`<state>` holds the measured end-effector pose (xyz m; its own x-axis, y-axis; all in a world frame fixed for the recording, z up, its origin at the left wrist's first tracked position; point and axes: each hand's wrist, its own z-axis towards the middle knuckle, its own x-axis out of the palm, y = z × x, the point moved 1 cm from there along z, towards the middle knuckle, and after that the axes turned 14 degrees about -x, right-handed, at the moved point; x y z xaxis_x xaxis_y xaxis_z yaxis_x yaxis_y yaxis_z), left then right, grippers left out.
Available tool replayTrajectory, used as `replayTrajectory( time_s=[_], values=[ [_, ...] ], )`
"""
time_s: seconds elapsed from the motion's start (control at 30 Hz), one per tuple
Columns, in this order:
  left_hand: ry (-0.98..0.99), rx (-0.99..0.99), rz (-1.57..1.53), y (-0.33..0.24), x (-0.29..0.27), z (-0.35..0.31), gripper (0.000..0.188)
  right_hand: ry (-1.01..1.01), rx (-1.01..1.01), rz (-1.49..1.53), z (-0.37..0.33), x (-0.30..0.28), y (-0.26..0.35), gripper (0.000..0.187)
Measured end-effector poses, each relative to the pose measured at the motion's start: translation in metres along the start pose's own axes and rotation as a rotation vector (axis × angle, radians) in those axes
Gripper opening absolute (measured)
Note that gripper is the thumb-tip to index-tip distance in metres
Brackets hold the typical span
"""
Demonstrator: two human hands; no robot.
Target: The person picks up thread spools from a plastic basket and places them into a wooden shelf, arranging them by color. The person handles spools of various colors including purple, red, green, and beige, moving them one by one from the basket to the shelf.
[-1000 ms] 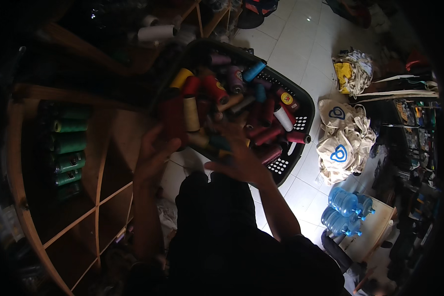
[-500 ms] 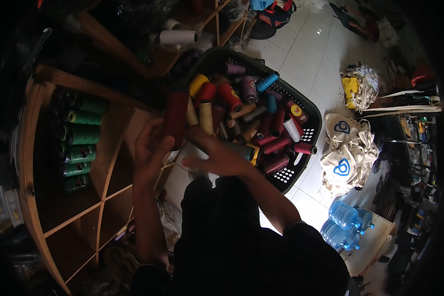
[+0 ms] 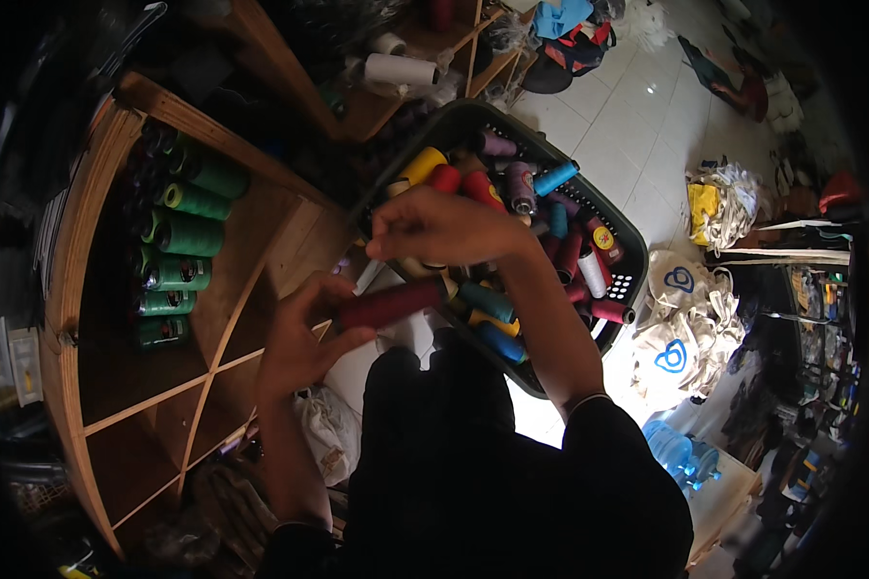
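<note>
My left hand (image 3: 301, 333) is wrapped around a dark red thread spool (image 3: 394, 305), which lies nearly level, its narrow end toward the basket. Just above it is my right hand (image 3: 444, 226), fingers curled together in a pinch; what they hold, if anything, is too small to make out. A thin whitish piece (image 3: 368, 276) shows below those fingertips. Behind both hands stands a dark plastic basket (image 3: 639, 253), heaped with thread spools in red, yellow, purple, blue and white. My right hand and forearm hide part of the heap.
To the left, a wooden shelf (image 3: 63, 280) with square compartments holds several green thread spools (image 3: 191, 234). White spools (image 3: 401, 70) lie on another shelf at the top. Cream cloth bags (image 3: 686, 318) are piled on the tiled floor at right, near blue water bottles (image 3: 681, 452).
The dark red spool has tipped from upright to nearly level in my left hand. My right hand has risen above it, its spread fingers now curled. The whole view has shifted slightly.
</note>
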<state>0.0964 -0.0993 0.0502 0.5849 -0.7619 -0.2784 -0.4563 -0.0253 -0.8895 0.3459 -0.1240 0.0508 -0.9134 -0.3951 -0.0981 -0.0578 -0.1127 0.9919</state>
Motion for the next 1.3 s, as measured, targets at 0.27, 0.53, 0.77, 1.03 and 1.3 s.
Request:
replayTrajectory(
  time_s=[0.27, 0.53, 0.77, 1.03, 1.3],
  values=[
    [-0.117, 0.060, -0.679, 0.021, 0.017, 0.020, 0.058, -0.283, -0.174, 0.128, -0.053, 0.062, -0.028, 0.023],
    [0.254, -0.050, 0.186, 0.022, 0.038, 0.027, 0.060, -0.336, -0.005, -0.111, -0.093, 0.057, -0.037, 0.022],
    [0.036, -0.194, -0.336, 0.050, 0.067, 0.041, 0.055, -0.478, -0.125, -0.434, -0.170, 0.097, -0.079, 0.020],
    [0.061, -0.075, -0.804, 0.060, 0.053, 0.042, 0.060, -1.239, 1.164, -0.992, -0.283, 0.066, -0.207, 0.075],
    [-0.547, 0.040, -0.519, 0.076, 0.014, 0.018, 0.052, -1.304, 0.936, -0.517, -0.337, 0.046, -0.274, 0.061]
  ],
)
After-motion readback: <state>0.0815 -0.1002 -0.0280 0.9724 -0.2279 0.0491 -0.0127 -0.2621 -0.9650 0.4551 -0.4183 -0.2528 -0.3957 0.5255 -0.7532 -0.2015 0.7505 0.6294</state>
